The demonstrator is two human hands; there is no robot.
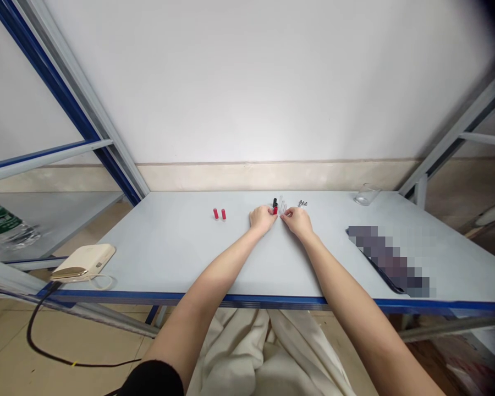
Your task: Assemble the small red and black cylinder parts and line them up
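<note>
Near the back middle of the table, my left hand (262, 219) is closed, with a small red cylinder (275, 210) at its fingertips. Just to the right, my right hand (298, 221) has thumb and finger pinched together; whatever they hold is too small to make out. Between and behind the hands stand small clear tubes (281, 204) and small black cylinders (275, 202). Behind my right hand lie several tiny dark metallic pieces (302, 203). Two more red cylinders (220, 214) stand side by side to the left, each with a pale lower end.
A clear glass (367, 194) lies tilted at the back right. On the right of the table (169, 247) is a dark flat object (375, 258), partly pixelated. A cream box-like device (83, 263) sits at the front left corner. Metal frame posts rise at both sides; a wall stands behind.
</note>
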